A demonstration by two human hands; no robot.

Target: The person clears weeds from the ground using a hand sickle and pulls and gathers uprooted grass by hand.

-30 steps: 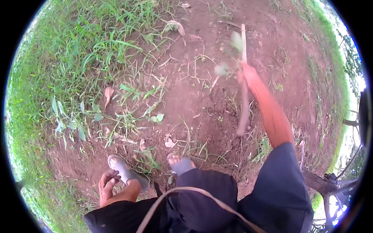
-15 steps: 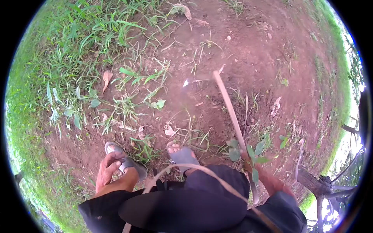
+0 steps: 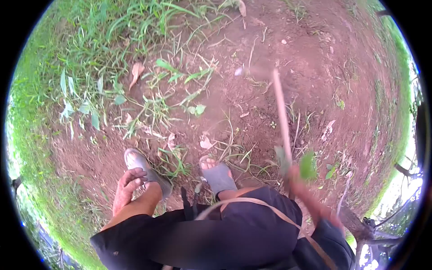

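My right hand (image 3: 297, 180) is closed around the pale wooden handle of a hoe (image 3: 282, 110), low on its shaft. The handle points away from me, and at its far end the light, blurred head (image 3: 238, 71) reaches left, over or at the soil; contact is unclear. Blurred green leaves (image 3: 308, 165) show beside the right hand; whether they are held or growing there I cannot tell. My left hand (image 3: 127, 188) rests by my left knee, fingers together and bent, thumb against them, with nothing visible in it.
Bare reddish soil (image 3: 310, 81) spreads ahead and right. Thick grass (image 3: 112, 40) grows at upper left, with broad-leaved weeds (image 3: 83, 105) and dry leaves (image 3: 136, 74). My sandalled feet (image 3: 218, 175) stand close in front. A tan strap (image 3: 265, 206) crosses my lap; branches (image 3: 360, 225) stand at right.
The view has shifted, so the ground appears further right. The hoe's head and handle have moved up and away from me with my right hand. My left hand stays by the knee.
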